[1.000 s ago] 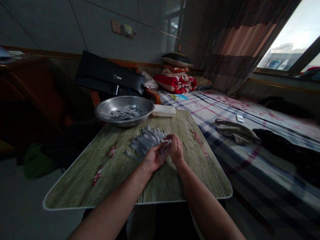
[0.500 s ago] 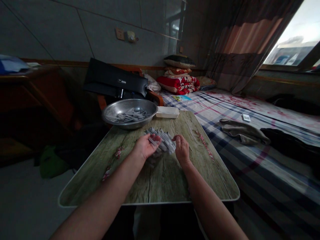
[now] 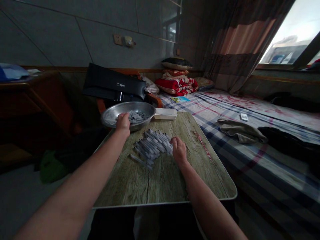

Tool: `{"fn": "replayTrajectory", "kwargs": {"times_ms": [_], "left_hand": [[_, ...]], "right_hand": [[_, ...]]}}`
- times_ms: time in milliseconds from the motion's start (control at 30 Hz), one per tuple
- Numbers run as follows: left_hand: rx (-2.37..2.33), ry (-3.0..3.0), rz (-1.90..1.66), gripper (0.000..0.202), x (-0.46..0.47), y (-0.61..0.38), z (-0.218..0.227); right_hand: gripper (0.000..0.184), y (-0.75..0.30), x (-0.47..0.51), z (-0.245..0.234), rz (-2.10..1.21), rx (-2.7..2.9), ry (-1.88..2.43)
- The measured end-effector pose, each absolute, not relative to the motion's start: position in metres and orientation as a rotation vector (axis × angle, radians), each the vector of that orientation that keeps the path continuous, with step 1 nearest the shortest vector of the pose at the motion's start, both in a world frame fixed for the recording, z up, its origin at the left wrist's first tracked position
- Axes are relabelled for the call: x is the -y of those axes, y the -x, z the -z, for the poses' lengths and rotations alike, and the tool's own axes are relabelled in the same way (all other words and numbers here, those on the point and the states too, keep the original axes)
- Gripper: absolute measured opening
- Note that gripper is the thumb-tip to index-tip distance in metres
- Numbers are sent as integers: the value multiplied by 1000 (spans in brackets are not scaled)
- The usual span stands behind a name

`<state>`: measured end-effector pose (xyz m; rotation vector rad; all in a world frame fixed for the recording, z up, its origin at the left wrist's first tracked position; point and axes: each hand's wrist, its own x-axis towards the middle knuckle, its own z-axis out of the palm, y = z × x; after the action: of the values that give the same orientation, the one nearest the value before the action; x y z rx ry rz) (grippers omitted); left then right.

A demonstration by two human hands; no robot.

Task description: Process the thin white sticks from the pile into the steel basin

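Left hand [image 3: 122, 123] is over the rim of a steel bowl [image 3: 108, 117], fingers curled down by the slim grey tubes [image 3: 137, 116] inside; can't tell whether it's gripping any. Right hand [image 3: 178, 150] is unclenched, fingertips just touching the end of a loose pile of tubes [image 3: 151, 146], lying roughly aligned to its left on a wood-grain tabletop [image 3: 140, 181].

Grey tiled wall [image 3: 75, 36] with socket panel [image 3: 118, 39]; striped curtain [image 3: 237, 43] beside bright window [image 3: 282, 41]; checked-sheet bed [image 3: 252, 160], red quilt [image 3: 176, 86] stacked.
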<state>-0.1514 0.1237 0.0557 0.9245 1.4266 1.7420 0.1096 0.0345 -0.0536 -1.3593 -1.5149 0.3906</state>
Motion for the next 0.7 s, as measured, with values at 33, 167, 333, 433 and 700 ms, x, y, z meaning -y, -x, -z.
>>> {"fn": "replayTrajectory", "kwargs": {"times_ms": [33,167,333,433,700], "left_hand": [[-1470,-936,-1776,17,-111,152,-48],[-1458,-1260,-1569,16,-56,158,-29],[-1436,-1794,-950,12,-12,178,-17],[-1378,-2123,-624,17,0,184,-6],[-1381,-2450,-194,32,9,171,25]], "right_hand": [[39,-109,-34,54,-391,1518,1358],[39,-109,-34,54,-400,1521,1361],[41,-108,-34,56,-372,1507,1359],[39,-107,-35,57,-368,1504,1361],[36,-107,-35,58,-376,1514,1407]]}}
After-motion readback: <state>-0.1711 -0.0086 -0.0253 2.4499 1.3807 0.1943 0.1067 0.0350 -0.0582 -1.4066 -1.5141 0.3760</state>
